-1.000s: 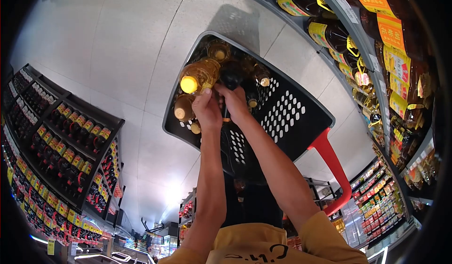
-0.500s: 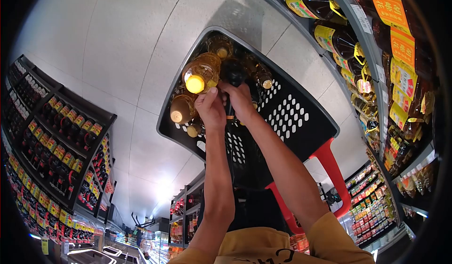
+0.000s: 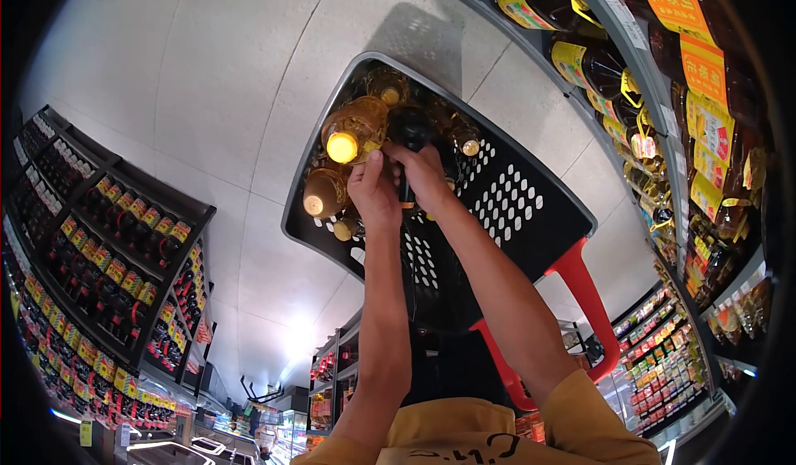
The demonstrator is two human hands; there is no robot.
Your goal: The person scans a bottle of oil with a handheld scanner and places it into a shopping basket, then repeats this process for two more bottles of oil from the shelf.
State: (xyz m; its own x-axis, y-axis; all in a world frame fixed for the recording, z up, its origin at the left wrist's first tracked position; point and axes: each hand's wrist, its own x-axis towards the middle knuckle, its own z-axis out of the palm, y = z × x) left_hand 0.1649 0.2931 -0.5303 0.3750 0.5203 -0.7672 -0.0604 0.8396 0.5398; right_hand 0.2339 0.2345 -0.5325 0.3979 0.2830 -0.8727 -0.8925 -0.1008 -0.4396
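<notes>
A black shopping basket with a grey rim and a red handle stands before me, holding several oil bottles. The large clear bottle with golden oil has a yellow cap and leans toward me. At its lower side is my left hand, fingers curled in with the thumb by a small yellow patch. My right hand is close beside it, its bent fingers reaching toward the same spot, just below a round black top. What the fingertips pinch is hidden. A tan-capped bottle lies left of my hands.
A shelf edge with large dark oil bottles curves along the right. Racks of dark bottles with yellow labels stand at the left. Pale floor tiles surround the basket; packaged goods fill shelves at the lower right.
The view has shifted slightly, so the basket and left racks sit a little further right. Both hands keep nearly the same place at the yellow-capped bottle.
</notes>
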